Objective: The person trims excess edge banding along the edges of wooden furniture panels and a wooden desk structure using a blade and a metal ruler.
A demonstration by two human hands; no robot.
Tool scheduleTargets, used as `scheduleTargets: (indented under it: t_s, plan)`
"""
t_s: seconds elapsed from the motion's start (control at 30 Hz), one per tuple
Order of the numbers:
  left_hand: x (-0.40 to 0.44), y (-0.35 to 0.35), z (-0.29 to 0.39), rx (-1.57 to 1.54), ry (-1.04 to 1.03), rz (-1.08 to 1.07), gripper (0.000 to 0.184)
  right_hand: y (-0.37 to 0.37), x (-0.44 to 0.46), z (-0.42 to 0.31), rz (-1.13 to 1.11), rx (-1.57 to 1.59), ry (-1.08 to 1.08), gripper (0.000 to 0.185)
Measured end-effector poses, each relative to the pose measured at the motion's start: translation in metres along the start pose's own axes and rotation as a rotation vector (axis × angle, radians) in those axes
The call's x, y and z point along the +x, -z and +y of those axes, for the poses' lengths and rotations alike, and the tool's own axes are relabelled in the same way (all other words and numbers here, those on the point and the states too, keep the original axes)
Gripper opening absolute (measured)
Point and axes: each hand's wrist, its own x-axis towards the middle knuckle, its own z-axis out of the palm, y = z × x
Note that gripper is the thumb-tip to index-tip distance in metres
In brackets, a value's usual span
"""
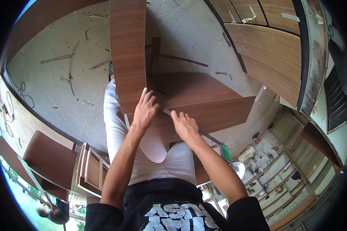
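Observation:
A long brown wood-grain board (128,54) runs from the top of the view down to my left hand (145,109). That hand is at the board's lower right edge, its index finger stretched out and the fingers apart, with nothing visible in it. My right hand (185,125) has its fingers curled round a small grey metallic tool (167,111), whose tip points left toward the gap between my hands. Beside it, a second brown board (223,114) extends to the right. Another brown panel (196,86) lies behind that board.
Dark strips (58,59) and scraps lie on the grey floor (92,84). Wood-grain cabinet fronts (266,57) stand at the upper right. Stacked frames (91,169) and brown panels (50,158) are at the lower left, near another person (58,211). Cluttered shelves (270,173) are at the right.

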Motion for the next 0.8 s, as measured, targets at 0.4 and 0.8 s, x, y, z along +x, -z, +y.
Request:
scheduleTargets:
  t_s: [0.4, 0.8]
  plan:
    - [0.003, -0.001, -0.003, -0.049, -0.139, -0.153, 0.018, -0.011, 0.020, -0.010, 0.036, -0.051, 0.084, 0.018]
    - [0.002, -0.028, -0.005, 0.140, -0.210, -0.145, 0.024, -0.023, 0.038, -0.007, 0.025, -0.136, 0.133, 0.021]
